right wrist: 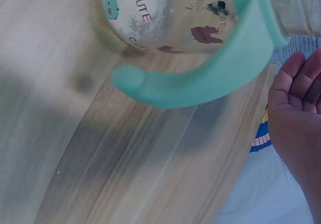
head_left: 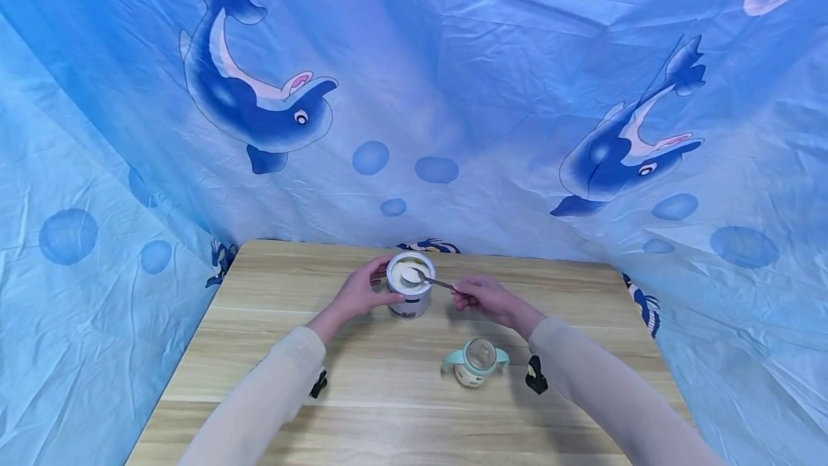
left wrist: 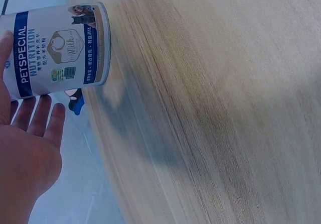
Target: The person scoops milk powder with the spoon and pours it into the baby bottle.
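Grey spoon [head_left: 438,282]: right hand [head_left: 480,295] pinches it | white tin [head_left: 410,306]: left hand [head_left: 359,292] grips it | risk: careless tilt could spill powder [head_left: 402,273] between hands

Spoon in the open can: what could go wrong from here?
Powder might spill if the right hand tilts the spoon on its way out. The can could tip if the left hand loosens while the spoon presses inside. The handled cup stands near the right sleeve, so pulling it back might knock the cup.
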A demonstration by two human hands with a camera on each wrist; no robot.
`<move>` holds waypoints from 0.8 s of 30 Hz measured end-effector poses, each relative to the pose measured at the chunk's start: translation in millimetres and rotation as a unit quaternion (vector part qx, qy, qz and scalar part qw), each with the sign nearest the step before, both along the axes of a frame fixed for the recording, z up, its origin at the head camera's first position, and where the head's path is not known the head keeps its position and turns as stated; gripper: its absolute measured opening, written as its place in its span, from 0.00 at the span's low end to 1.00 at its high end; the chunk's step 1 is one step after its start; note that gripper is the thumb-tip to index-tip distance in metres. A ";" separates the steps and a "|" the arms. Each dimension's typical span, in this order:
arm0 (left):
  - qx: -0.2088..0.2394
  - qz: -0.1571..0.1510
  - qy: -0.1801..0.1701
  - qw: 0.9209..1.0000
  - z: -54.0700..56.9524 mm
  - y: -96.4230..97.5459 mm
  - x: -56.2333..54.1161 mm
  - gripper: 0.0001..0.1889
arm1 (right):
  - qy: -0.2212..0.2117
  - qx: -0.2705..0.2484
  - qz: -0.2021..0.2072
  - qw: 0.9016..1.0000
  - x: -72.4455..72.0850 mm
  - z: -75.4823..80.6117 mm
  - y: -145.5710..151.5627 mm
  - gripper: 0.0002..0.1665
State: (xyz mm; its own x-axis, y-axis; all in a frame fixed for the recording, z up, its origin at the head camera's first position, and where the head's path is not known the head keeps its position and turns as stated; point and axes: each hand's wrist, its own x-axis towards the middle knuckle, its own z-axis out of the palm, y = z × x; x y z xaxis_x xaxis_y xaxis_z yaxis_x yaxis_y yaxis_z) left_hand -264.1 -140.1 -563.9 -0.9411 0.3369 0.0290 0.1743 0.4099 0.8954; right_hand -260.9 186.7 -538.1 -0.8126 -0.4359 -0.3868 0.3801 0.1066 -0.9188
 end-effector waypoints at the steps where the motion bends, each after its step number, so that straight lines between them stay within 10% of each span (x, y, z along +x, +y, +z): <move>1: 0.000 -0.001 0.000 1.000 0.0 -0.1 0.1 0.51 | 0.001 -0.003 0.001 1.000 0.0 -0.9 0.4 0.13; 24: 0.000 -0.002 -0.002 1.000 1.6 1.3 3.4 0.50 | -0.008 -0.027 -0.010 1.000 4.7 -5.1 0.5 0.15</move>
State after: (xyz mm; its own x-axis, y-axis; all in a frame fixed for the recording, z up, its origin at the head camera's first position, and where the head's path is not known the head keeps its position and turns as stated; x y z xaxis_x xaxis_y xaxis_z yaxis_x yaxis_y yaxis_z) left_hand -260.7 -138.7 -562.3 -0.9399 0.3405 0.0257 0.1728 0.4095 0.8958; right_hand -256.2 187.2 -543.2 -0.8149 -0.4410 -0.3760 0.3962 0.0496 -0.9168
